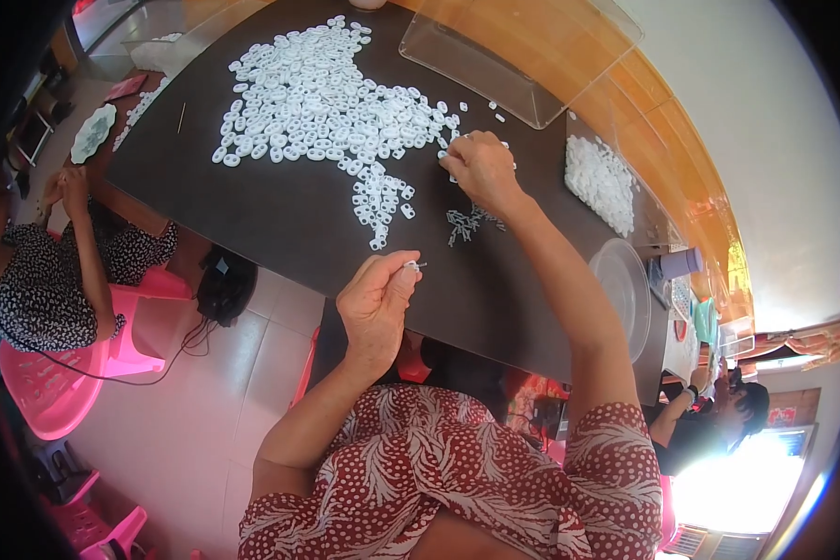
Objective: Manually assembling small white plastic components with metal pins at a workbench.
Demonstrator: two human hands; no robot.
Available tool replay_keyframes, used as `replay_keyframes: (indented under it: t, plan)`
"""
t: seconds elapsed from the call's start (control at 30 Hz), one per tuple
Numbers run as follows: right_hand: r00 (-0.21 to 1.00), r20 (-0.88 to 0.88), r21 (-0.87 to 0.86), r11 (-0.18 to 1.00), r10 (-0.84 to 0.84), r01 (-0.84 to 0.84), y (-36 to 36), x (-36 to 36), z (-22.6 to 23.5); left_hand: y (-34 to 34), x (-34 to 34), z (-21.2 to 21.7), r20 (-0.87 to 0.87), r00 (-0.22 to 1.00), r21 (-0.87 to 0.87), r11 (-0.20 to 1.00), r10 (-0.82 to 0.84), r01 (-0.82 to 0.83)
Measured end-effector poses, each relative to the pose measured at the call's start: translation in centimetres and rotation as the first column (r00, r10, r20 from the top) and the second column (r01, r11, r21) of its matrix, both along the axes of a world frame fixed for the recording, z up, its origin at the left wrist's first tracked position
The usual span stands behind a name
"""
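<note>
Sorting small white plastic rings on a dark table; one piece in hand.

We see the left hand (375, 303) pinched shut on a small white piece (411, 266) just above the table (280, 219) edge; a slip would likely drop it to the floor. The right hand (481, 168), fingers curled down, touches the edge of the ring pile (317, 103); whether it grips one we cannot tell. A sweep could scatter the grey metal clips (467, 224). Clear tray (509, 51): nothing seen inside. Clear box (616, 182): white pieces. Round lid (625, 289): bare.

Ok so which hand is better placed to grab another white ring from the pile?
Right. The right hand already rests at the edge of the white ring pile, while the left hand is pinching a small piece nearer the table's edge.
</note>
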State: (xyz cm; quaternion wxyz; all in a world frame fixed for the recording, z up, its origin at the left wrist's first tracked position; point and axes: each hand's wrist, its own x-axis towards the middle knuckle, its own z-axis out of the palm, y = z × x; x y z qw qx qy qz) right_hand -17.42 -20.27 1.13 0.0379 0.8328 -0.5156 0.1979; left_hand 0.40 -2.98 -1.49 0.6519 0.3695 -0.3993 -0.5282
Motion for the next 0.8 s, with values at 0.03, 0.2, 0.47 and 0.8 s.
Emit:
replay_keyframes:
  t: [0.03,0.2,0.47,0.8]
  plan:
    - [0.997,-0.073,-0.035,0.999,0.031,-0.034,0.0,0.2,0.1,0.0,-0.1,0.0,-0.010,1.000,-0.011,1.000,0.027,-0.027]
    - [0.965,-0.231,-0.154,0.974,0.126,-0.164,-0.2,0.3,-0.1,0.1,0.1,-0.1,0.008,1.000,0.003,1.000,0.006,-0.006]
    - [0.976,-0.017,-0.193,0.957,0.217,-0.216,2.0,1.3,0.5,0.2,0.2,-0.4,0.002,1.000,-0.006,1.000,-0.018,0.018]
    - [0.631,0.695,0.643,0.690,-0.345,-0.332,10.9,3.6,4.5,0.7,1.0,0.9,-0.252,0.967,0.110,0.992,-0.037,0.066]
